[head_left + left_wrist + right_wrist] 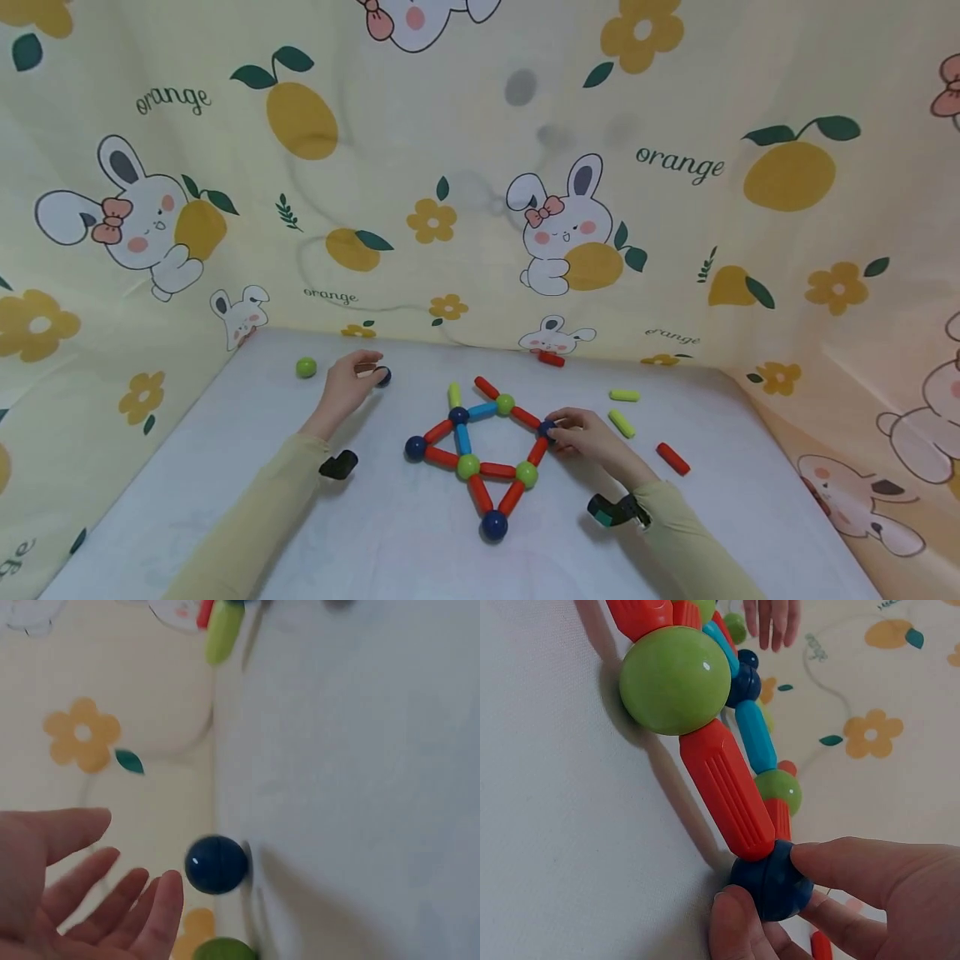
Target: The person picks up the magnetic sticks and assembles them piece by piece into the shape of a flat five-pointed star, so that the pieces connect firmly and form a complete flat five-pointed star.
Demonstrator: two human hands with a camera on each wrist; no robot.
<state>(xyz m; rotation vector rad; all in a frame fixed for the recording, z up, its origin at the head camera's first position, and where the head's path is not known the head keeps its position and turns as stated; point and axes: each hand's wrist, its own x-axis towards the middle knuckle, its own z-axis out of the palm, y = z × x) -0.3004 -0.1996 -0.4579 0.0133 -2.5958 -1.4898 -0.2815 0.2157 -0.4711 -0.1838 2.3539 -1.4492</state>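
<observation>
My right hand (588, 437) pinches a dark blue ball (781, 889) at the right corner of a flat frame of rods and balls. Red rods, such as this red rod (727, 791), join that ball to a green ball (527, 475) and to another green ball (506, 405) farther back. To the left, my left hand (348, 392) hovers beside a loose dark blue ball (217, 865). Its fingers are spread and relaxed, with a small gap to the ball in the left wrist view. At the frame's near tip sits a dark blue ball (494, 526).
A loose green ball (306, 367) lies at the back left. On the right are two yellow-green rods, one of them this yellow-green rod (622, 423), and a red rod (672, 458). Another red rod (551, 358) lies by the patterned curtain (465, 275) at the back.
</observation>
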